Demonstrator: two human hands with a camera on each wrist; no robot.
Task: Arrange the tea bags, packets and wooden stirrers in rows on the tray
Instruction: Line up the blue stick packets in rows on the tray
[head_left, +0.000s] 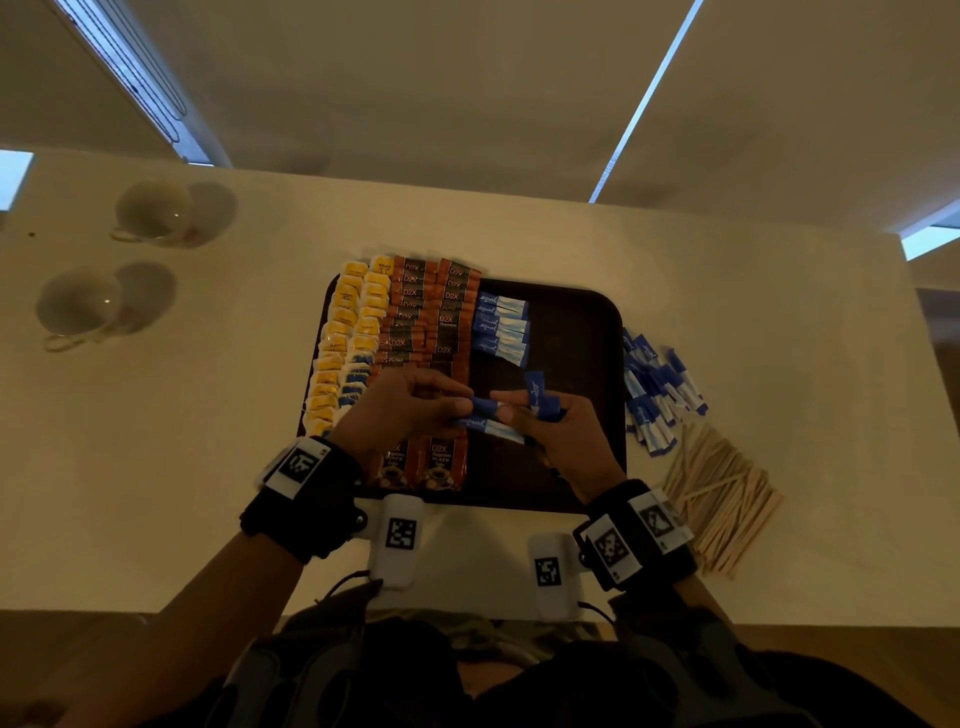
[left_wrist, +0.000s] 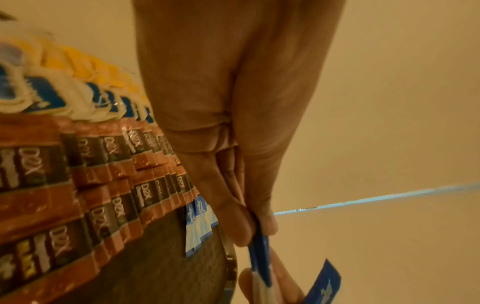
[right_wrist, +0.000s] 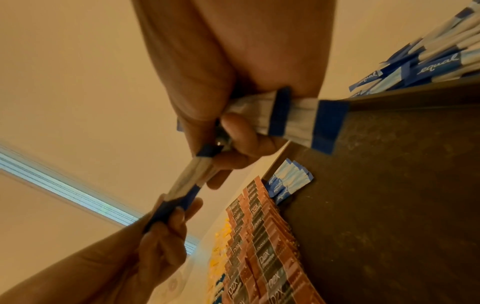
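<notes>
Two hands meet over the middle of the tray (head_left: 582, 312), passing a blue-and-white sweetener packet (head_left: 491, 423) between them. Left hand (head_left: 410, 402) pinches the packet's blue end between thumb and fingertips; the right hand (head_left: 558, 426) has its grip closed round a small bundle of blue packets (head_left: 543, 397), and its thumb and forefinger also pinch the other end of the shared packet, seen clearly from the right wrist. On the tray's left side lie two rows of tea bags (head_left: 345, 332), yellow-tagged at the far end, blue-tagged nearer. Just beside them run two rows of brown coffee packets (head_left: 428, 312), overlapping like tiles. Next to these, a short row of sweetener packets (head_left: 501, 327) occupies the far part of the tray. Off the tray, on the worktop (head_left: 218, 426) to the right, sits a loose heap of sweetener packets (head_left: 657, 387), with a pile of wooden stirrers (head_left: 724, 499) nearer the person. Two cups (head_left: 150, 213) stand at the far left.
</notes>
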